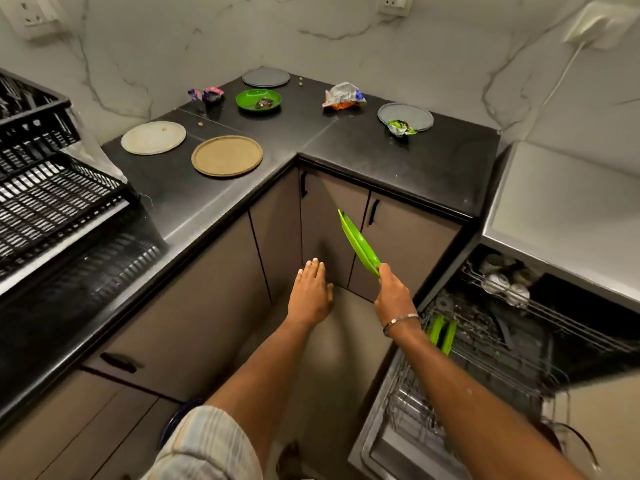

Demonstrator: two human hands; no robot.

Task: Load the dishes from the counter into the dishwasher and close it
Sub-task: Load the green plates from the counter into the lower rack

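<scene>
The right hand, at centre frame, pinches the lower rim of a green plate held edge-on; its long axis runs from the fingers up and left toward the cabinet doors, tilted off vertical; the left hand hangs beside it with fingers straight and together, holding nothing; at lower right the dishwasher stands open, two green plates upright in its lower rack; on the black counter in the upper middle lie a green bowl, a tan plate, a pale plate, two grey plates and crumpled wrappers.
</scene>
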